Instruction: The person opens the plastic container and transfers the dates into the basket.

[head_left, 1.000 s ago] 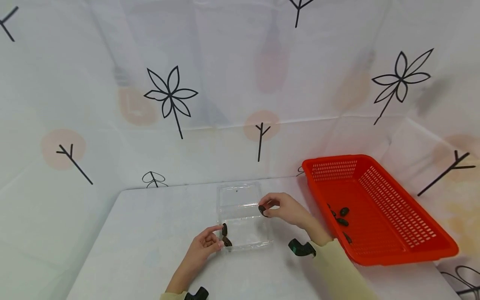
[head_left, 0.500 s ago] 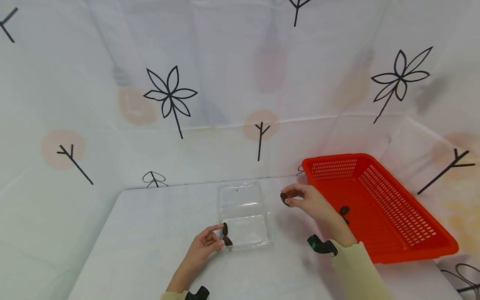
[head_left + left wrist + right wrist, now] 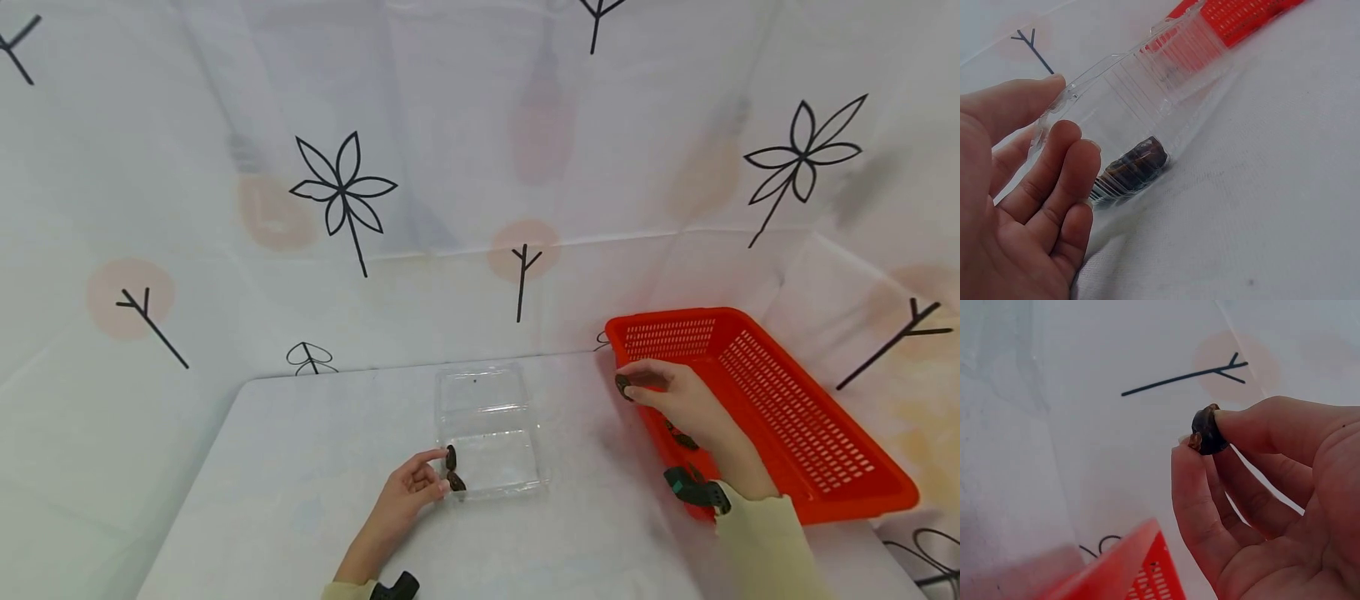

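My right hand [image 3: 686, 404] pinches a small dark, glossy, oval shell-like piece [image 3: 1209, 432] between thumb and fingertips. It is over the left rim of the red basket [image 3: 817, 417]. My left hand [image 3: 405, 496] grips the left edge of a clear plastic hinged box [image 3: 495, 462], which lies with its lid folded back. Inside the box's left side are two dark oval pieces [image 3: 455, 481], set end to end close to my fingertips. In the left wrist view, a ridged brown-black piece [image 3: 1138, 164] shows through the clear wall.
Several more dark pieces [image 3: 682, 437] lie in the basket, partly behind my right hand. The box's lid [image 3: 482, 392] lies flat toward the back of the white-covered table [image 3: 300, 467]. A white printed cloth [image 3: 450, 208] hangs behind.
My right hand has moved right from above the box to the basket's rim, carrying the dark piece. My left hand has stayed at the box's left edge.
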The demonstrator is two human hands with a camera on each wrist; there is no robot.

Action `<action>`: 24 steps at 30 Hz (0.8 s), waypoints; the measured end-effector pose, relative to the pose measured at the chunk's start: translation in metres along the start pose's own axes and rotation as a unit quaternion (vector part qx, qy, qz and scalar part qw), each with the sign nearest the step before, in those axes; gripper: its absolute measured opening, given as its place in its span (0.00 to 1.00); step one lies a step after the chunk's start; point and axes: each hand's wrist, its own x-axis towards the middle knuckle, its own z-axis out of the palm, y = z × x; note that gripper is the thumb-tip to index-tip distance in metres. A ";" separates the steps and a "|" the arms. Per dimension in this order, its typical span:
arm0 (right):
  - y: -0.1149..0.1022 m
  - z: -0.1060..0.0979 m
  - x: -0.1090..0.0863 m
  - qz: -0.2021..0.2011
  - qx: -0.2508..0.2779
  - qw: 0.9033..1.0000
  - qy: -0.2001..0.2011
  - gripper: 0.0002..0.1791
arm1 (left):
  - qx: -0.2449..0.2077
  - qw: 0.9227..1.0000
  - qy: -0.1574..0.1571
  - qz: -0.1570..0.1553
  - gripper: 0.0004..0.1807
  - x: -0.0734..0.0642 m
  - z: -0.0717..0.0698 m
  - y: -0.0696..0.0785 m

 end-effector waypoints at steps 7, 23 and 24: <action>0.018 -0.022 -0.013 -0.002 -0.004 1.000 0.003 0.18 | -0.008 1.000 0.002 -0.013 0.28 0.000 -0.001 0.000; 0.059 -0.059 -0.033 0.029 -0.059 0.998 0.001 0.21 | -0.003 1.000 -0.003 -0.005 0.28 0.001 -0.001 -0.001; 0.062 -0.062 -0.033 0.034 -0.054 0.998 -0.003 0.22 | -0.003 1.000 -0.003 -0.005 0.28 0.001 -0.001 0.000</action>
